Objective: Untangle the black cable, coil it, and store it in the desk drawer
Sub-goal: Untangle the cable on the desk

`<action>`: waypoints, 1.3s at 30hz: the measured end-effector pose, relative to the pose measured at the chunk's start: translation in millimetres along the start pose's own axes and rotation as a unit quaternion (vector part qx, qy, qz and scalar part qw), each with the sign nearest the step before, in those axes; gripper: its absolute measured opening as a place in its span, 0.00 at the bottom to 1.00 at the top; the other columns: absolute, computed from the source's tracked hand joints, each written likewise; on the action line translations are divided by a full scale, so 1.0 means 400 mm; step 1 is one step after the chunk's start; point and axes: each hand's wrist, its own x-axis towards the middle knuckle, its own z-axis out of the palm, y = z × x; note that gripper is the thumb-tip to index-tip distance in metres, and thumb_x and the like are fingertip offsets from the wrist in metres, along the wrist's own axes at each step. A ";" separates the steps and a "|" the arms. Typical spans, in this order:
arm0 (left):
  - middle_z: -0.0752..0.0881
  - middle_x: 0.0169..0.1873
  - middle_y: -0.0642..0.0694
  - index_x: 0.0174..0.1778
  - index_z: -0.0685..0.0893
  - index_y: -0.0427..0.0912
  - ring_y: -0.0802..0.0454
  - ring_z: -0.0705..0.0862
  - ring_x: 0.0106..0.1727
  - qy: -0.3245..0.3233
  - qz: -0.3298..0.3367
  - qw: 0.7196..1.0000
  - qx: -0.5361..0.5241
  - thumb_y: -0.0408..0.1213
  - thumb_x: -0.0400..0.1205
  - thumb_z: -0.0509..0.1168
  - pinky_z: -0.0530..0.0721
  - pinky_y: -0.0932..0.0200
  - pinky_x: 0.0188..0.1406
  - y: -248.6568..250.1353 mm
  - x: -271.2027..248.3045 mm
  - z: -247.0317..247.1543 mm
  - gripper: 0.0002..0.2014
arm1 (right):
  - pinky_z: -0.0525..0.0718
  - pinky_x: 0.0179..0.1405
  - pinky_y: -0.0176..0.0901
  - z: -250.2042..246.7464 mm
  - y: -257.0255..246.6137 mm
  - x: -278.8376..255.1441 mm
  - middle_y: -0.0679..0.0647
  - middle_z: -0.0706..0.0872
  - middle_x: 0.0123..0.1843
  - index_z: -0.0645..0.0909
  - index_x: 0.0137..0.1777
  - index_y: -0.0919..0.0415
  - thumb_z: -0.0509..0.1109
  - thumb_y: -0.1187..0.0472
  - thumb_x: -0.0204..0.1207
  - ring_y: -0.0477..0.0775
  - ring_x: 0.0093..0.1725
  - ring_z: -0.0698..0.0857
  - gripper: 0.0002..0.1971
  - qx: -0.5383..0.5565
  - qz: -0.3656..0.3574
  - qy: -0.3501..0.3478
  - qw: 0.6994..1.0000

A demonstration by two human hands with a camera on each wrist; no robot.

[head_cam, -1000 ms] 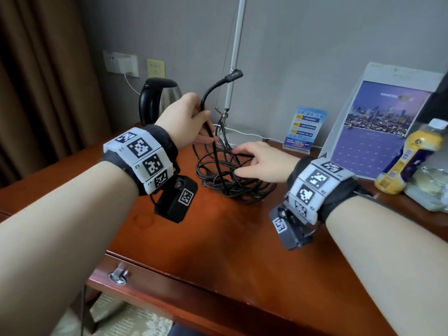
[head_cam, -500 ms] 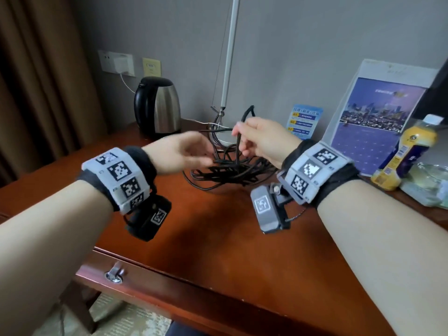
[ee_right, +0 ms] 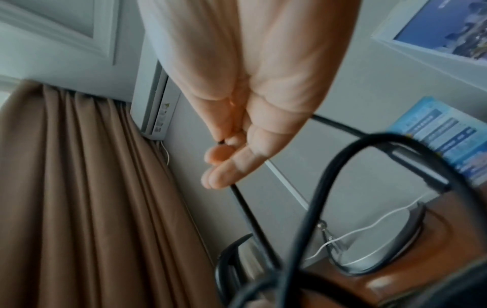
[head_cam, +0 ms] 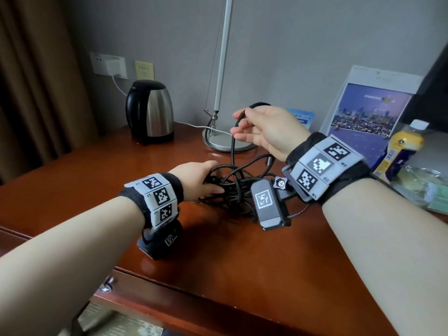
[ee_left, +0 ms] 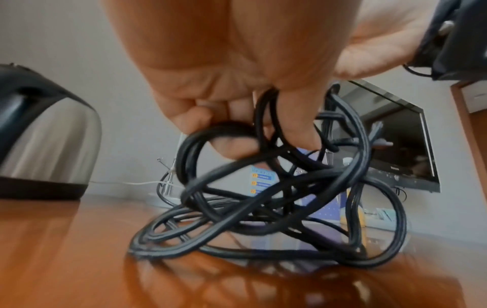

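A tangled black cable [head_cam: 232, 187] lies in a loose heap on the wooden desk [head_cam: 218, 251]. My left hand [head_cam: 201, 178] is low at the heap's left side; its fingers [ee_left: 231, 143] curl round several loops of the black cable [ee_left: 263, 208]. My right hand [head_cam: 261, 127] is raised above the heap, pinching one strand that hangs down into the tangle. In the right wrist view the black cable [ee_right: 242, 206] runs from under the fingertips [ee_right: 218, 173]. The drawer front with a metal knob [head_cam: 106, 286] shows at the desk's near edge.
A steel kettle [head_cam: 151, 112] stands at the back left. A lamp pole and round base [head_cam: 228, 141] with a thin white wire sit behind the heap. At the right are a calendar stand [head_cam: 368, 115], a yellow bottle [head_cam: 400, 149] and a blue card [head_cam: 300, 117].
My left hand has dropped onto the heap and taken hold of its loops. My right hand has lifted a strand higher. The camera has tilted down slightly.
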 end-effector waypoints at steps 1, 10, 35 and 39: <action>0.83 0.49 0.49 0.63 0.74 0.45 0.46 0.82 0.54 0.005 -0.001 1.000 -0.016 0.48 0.78 0.67 0.75 0.60 0.48 0.001 -0.002 -0.002 0.20 | 0.86 0.36 0.31 -0.004 0.005 0.000 0.56 0.75 0.34 0.77 0.46 0.69 0.50 0.70 0.85 0.50 0.37 0.83 0.14 -0.023 0.007 0.007 1.000; 0.85 0.51 0.42 0.52 0.72 0.41 0.45 0.81 0.51 0.090 -0.028 0.992 -0.078 0.42 0.81 0.64 0.70 0.62 0.42 0.016 0.012 0.003 0.11 | 0.82 0.52 0.46 -0.012 0.110 -0.037 0.48 0.86 0.39 0.84 0.50 0.61 0.67 0.53 0.77 0.55 0.46 0.86 0.12 -0.478 0.025 0.012 0.878; 0.81 0.58 0.50 0.72 0.72 0.53 0.55 0.79 0.26 0.100 -0.093 0.977 -0.166 0.34 0.82 0.60 0.78 0.66 0.28 -0.043 0.011 -0.012 0.22 | 0.60 0.20 0.32 -0.060 0.097 -0.001 0.50 0.67 0.29 0.73 0.36 0.60 0.52 0.61 0.86 0.42 0.22 0.63 0.17 0.051 -0.010 0.088 0.995; 0.79 0.51 0.50 0.70 0.74 0.50 0.61 0.75 0.28 0.109 -0.090 0.979 -0.151 0.35 0.81 0.62 0.75 0.62 0.33 -0.036 0.007 -0.012 0.20 | 0.61 0.23 0.35 -0.073 0.087 -0.004 0.42 0.64 0.18 0.73 0.35 0.58 0.55 0.46 0.84 0.41 0.16 0.61 0.20 -0.001 -0.008 0.059 0.998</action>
